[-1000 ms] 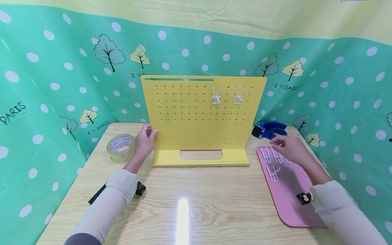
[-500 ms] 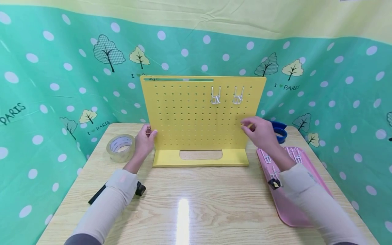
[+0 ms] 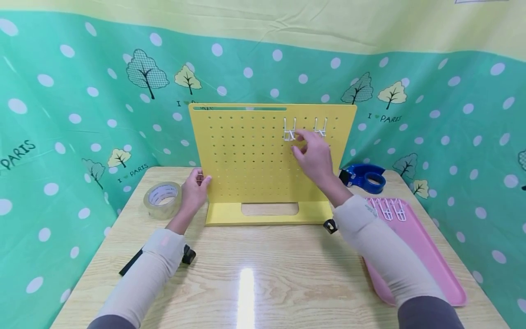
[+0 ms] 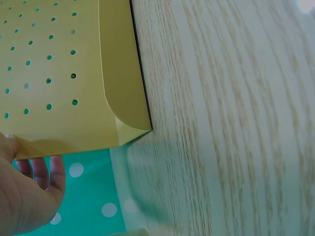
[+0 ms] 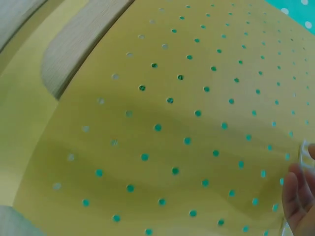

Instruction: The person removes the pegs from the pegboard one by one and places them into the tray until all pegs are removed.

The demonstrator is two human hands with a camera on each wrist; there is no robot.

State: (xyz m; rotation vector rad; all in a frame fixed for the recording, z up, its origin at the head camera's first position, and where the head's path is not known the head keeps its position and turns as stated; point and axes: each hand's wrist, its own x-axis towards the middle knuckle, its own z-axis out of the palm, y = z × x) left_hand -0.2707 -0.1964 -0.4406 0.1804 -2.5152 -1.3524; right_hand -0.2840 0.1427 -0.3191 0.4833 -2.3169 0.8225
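Observation:
A yellow pegboard (image 3: 255, 151) stands upright on its base. My left hand (image 3: 195, 187) holds its left edge, thumb at the front and fingers curled behind, as the left wrist view also shows. Two white wire hooks hang high on the board's right half: the left hook (image 3: 289, 135) and the right hook (image 3: 319, 132). My right hand (image 3: 314, 153) is at the left hook, index finger and thumb apart at its lower end, partly covering the right hook. In the right wrist view, the fingers (image 5: 291, 194) are close beside the white wire (image 5: 303, 153).
A pink tray (image 3: 415, 256) at right bears several white wire hooks (image 3: 387, 210), part of it hidden by the right arm. Behind it lies a blue tape dispenser (image 3: 365, 177). A roll of clear tape (image 3: 162, 199) lies left of the board. A polka-dot curtain (image 3: 255, 64) hangs behind.
My right hand has moved left and up from over the tray, across the board's right side, to the left hook. My left hand keeps its hold on the board's edge.

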